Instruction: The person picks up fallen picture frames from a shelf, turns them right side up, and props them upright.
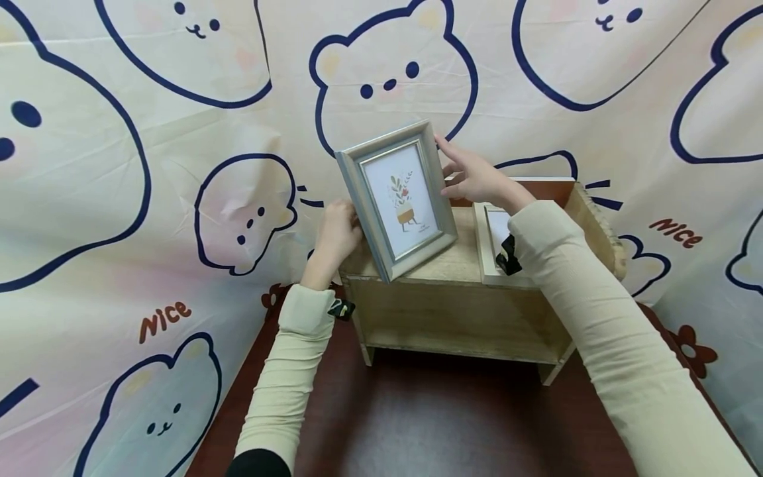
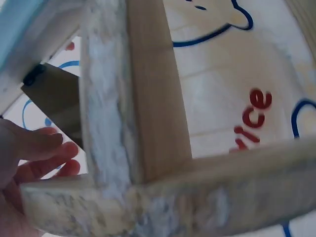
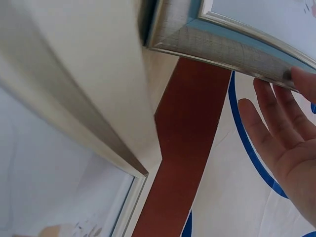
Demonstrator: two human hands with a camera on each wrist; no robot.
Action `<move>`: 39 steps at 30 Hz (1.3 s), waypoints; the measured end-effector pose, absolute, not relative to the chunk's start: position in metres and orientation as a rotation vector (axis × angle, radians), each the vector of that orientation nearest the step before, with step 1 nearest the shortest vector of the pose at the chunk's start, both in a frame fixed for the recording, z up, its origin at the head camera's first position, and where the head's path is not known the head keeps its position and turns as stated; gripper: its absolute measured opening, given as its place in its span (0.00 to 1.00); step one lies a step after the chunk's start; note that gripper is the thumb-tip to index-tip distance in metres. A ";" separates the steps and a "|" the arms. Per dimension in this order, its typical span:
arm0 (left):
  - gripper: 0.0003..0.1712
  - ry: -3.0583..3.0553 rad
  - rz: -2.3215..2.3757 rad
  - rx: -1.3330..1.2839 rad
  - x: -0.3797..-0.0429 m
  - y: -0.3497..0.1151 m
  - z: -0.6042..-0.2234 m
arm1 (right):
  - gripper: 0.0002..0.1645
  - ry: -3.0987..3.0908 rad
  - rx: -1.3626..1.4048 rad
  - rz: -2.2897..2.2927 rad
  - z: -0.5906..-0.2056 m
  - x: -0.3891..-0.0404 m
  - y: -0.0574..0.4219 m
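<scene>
A grey-blue picture frame [image 1: 438,199] with a plant print is tilted above the front edge of a wooden shelf [image 1: 369,265]. My right hand [image 1: 477,175] pinches its right side near the top; in the right wrist view the thumb [image 3: 303,84] lies on the moulding, with fingers at the edge. Behind the frame's left side, my left hand [image 1: 338,232] is bent and partly hidden. The left wrist view shows a brown stand flap [image 2: 57,98] swung out from the frame's back. My left thumb and fingertips [image 2: 69,150] come right at its edge; I cannot tell whether they pinch it.
A white picture frame [image 1: 487,265] lies on the shelf top beneath my right forearm. The shelf has a raised right side [image 1: 602,225] and a reddish back strip [image 3: 190,108]. It stands on a dark brown surface [image 1: 441,424], with bear-printed cloth [image 1: 226,132] close behind.
</scene>
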State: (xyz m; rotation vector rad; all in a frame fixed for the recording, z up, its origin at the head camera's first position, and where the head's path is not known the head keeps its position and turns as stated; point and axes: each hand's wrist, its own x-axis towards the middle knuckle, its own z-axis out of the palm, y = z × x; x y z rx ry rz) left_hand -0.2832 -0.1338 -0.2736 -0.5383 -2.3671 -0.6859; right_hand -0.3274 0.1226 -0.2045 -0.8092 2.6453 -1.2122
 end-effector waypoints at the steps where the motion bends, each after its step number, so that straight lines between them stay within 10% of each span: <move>1: 0.07 -2.300 -0.754 -0.549 -0.282 -0.134 -0.275 | 0.56 2.651 -0.820 -1.216 -0.205 -0.327 0.123; 13: 0.43 -1.894 -1.483 -0.759 -0.238 -0.118 -0.272 | 0.55 2.623 -0.852 -1.281 -0.213 -0.326 0.130; 39: 0.36 -2.202 -1.631 -0.614 -0.263 -0.145 -0.255 | 0.53 2.863 -0.687 -1.423 -0.230 -0.264 0.124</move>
